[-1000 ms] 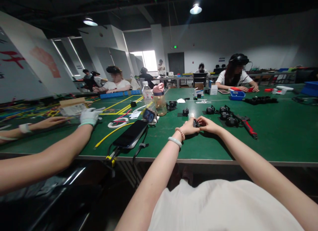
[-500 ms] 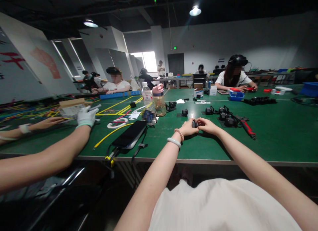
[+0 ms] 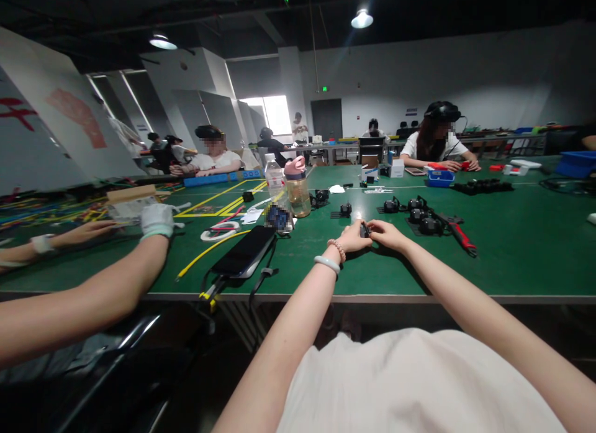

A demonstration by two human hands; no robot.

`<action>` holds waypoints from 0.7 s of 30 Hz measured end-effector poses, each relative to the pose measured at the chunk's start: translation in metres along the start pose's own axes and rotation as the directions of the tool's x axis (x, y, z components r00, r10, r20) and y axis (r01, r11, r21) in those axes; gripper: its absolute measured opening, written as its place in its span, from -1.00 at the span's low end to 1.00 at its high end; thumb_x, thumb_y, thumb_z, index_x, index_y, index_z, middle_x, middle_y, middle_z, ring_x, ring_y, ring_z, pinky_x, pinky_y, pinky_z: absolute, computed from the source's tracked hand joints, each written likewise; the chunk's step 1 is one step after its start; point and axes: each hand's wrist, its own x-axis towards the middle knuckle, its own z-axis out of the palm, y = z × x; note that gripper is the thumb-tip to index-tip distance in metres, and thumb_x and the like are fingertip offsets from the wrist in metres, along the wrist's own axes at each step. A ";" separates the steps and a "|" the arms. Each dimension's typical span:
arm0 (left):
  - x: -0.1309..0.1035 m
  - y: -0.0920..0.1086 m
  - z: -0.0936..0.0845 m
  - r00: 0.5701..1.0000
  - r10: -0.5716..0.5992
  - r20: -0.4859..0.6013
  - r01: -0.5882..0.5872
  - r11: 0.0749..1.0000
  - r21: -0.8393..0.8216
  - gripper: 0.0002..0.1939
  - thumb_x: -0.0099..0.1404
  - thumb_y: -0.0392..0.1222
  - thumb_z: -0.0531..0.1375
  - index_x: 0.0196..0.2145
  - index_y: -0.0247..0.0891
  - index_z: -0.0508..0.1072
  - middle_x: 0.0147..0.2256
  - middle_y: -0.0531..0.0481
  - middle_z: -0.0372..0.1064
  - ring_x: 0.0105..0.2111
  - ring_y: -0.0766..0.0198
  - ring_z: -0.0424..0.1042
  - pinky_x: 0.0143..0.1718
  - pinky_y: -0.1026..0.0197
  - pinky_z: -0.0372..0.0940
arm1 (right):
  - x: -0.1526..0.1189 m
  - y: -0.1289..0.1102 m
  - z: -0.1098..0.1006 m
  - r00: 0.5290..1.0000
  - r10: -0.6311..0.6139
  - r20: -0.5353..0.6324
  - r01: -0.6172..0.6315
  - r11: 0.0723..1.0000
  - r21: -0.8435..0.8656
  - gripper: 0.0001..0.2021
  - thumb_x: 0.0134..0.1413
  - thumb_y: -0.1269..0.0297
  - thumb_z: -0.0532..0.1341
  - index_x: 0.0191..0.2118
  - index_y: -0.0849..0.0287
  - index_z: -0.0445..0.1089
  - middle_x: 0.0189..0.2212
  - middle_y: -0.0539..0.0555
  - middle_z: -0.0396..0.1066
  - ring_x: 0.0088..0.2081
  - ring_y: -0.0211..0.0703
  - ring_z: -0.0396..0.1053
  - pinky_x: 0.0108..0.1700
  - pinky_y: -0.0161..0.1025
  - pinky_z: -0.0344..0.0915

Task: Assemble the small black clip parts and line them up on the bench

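Observation:
Both my hands meet over the green table [image 3: 382, 274], around a small black part [image 3: 365, 230] whose exact kind I cannot make out. My left hand [image 3: 352, 237], with a bead bracelet and a pale bangle at the wrist, is closed around it. From the other side, the fingers of my right hand [image 3: 387, 234] pinch the same part. Just beyond my hands stands a small black device [image 3: 345, 209] on a dark base. Several similar black devices [image 3: 426, 220] sit to the right, beside a red-and-black hand tool [image 3: 462, 236].
A phone [image 3: 244, 251] with cables lies left of my arms. Behind it stand a pink-lidded bottle [image 3: 298, 194] and a clear bottle [image 3: 274, 178]. A co-worker's gloved hand [image 3: 157, 220] is at far left. A blue bin [image 3: 440, 179] stands across the table.
The view has shifted slightly. My hands keep almost the same pose around the black part. The co-worker's gloved hand at left has moved a little and turned.

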 end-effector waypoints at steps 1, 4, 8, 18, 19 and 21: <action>0.000 0.000 0.000 1.000 0.001 0.000 -0.001 1.000 0.002 -0.44 -0.07 -0.06 0.14 -0.08 -0.15 0.11 -0.22 -0.03 0.24 -0.23 0.20 0.28 -0.25 0.21 0.22 | -0.001 -0.002 0.000 1.000 -0.004 -0.011 0.004 1.000 -0.012 -0.73 -0.22 0.38 0.10 -0.26 0.17 0.31 -0.32 0.01 0.35 -0.31 -0.22 0.30 -0.19 -0.23 0.22; 0.000 0.000 0.000 1.000 0.004 -0.003 -0.004 1.000 0.002 -0.46 -0.07 -0.06 0.14 -0.09 -0.13 0.12 -0.24 -0.01 0.26 -0.25 0.21 0.29 -0.25 0.20 0.22 | -0.003 -0.006 0.001 0.999 -0.028 -0.026 0.026 0.998 -0.053 -0.72 -0.21 0.38 0.09 -0.25 0.16 0.31 -0.32 0.01 0.35 -0.31 -0.23 0.29 -0.19 -0.25 0.21; 0.001 -0.002 0.004 1.000 0.007 -0.020 -0.006 1.000 0.010 -0.45 -0.08 -0.02 0.14 -0.10 -0.11 0.12 -0.25 0.00 0.26 -0.25 0.19 0.29 -0.26 0.19 0.22 | -0.005 -0.007 0.002 0.998 -0.050 -0.029 0.047 0.995 -0.087 -0.71 -0.19 0.37 0.07 -0.23 0.16 0.31 -0.33 0.00 0.35 -0.32 -0.25 0.29 -0.20 -0.27 0.21; 0.001 -0.002 0.009 0.998 0.048 -0.051 -0.047 0.999 0.011 -0.46 -0.07 -0.02 0.13 -0.10 -0.12 0.12 -0.26 -0.01 0.25 -0.23 0.17 0.28 -0.24 0.19 0.21 | -0.012 -0.008 0.001 0.995 -0.052 -0.085 0.033 0.978 -0.205 -0.68 -0.17 0.35 0.07 -0.19 0.15 0.33 -0.31 0.01 0.37 -0.30 -0.23 0.29 -0.19 -0.28 0.19; 0.001 -0.002 0.008 0.998 0.038 -0.048 -0.038 0.999 0.006 -0.46 -0.07 -0.01 0.13 -0.09 -0.12 0.12 -0.26 -0.01 0.25 -0.23 0.18 0.28 -0.24 0.19 0.21 | -0.012 -0.008 0.000 0.996 -0.051 -0.080 0.035 0.979 -0.200 -0.69 -0.17 0.35 0.07 -0.20 0.15 0.33 -0.32 0.01 0.37 -0.31 -0.23 0.29 -0.19 -0.28 0.19; 0.001 -0.002 0.008 0.999 0.030 -0.044 -0.030 1.000 -0.004 -0.46 -0.06 -0.01 0.12 -0.09 -0.11 0.12 -0.26 0.00 0.25 -0.23 0.18 0.28 -0.24 0.18 0.21 | -0.010 -0.007 0.000 0.996 -0.046 -0.073 0.032 0.982 -0.184 -0.70 -0.17 0.34 0.07 -0.21 0.15 0.34 -0.33 0.01 0.38 -0.32 -0.24 0.30 -0.21 -0.29 0.20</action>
